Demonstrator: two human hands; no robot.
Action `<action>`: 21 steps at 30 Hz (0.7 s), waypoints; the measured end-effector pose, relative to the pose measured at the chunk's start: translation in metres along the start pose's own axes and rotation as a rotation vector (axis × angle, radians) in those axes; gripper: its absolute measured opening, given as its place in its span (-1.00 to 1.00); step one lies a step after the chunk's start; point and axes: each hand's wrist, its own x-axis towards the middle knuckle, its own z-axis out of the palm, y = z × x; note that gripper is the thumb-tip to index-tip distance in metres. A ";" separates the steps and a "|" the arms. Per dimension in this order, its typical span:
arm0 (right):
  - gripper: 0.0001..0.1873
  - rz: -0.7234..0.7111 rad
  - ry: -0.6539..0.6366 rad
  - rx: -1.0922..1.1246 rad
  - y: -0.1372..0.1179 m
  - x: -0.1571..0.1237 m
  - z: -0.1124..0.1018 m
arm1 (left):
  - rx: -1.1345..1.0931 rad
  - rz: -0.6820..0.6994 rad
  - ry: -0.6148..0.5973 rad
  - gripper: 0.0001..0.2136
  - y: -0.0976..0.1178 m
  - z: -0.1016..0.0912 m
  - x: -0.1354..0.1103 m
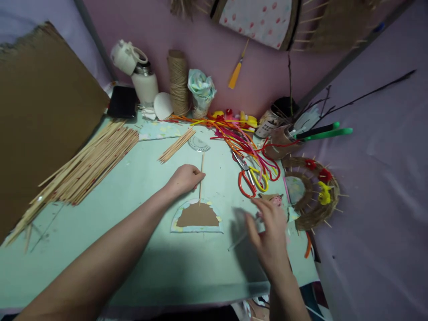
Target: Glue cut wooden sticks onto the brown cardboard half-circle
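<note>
My left hand [187, 178] pinches a thin wooden stick [202, 166] that stretches toward the protractor. The stick's near end lies over the top edge of a half-round cardboard piece [197, 216], which has a pale blue, yellow-patterned fabric border. Over the table to the right, my right hand [269, 232] hovers with thumb and fingers apart, and no held object shows in it. Just beyond it lie scissors with red handles [246, 183] and a second pair with yellow handles [259, 179]. A clear protractor [199, 143] rests past the stick's far end.
Many wooden sticks [96, 160] and a smaller bundle [176, 146] lie left. Colourful pipe cleaners [240, 138] spread across the back, before a twine spool [178, 82] and a white bottle [145, 87]. A decorated half-ring [317, 191] sits right; a large cardboard sheet [47, 111] stands left.
</note>
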 end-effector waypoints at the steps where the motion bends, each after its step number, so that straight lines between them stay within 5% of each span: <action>1: -0.70 -0.027 -0.085 0.075 -0.012 0.008 0.006 | -0.005 0.001 -0.002 -0.69 0.000 0.000 0.000; 5: -0.80 -0.070 -0.277 0.194 -0.042 0.038 0.033 | -0.011 0.014 0.017 -0.72 0.003 -0.001 -0.003; 10: -0.85 -0.144 -0.422 0.085 -0.055 0.064 0.049 | -0.025 -0.007 0.020 -0.76 0.005 -0.001 -0.005; 21: -0.78 -0.322 -0.441 -0.108 -0.063 0.062 0.060 | -0.030 0.008 0.064 -0.81 -0.001 0.004 -0.002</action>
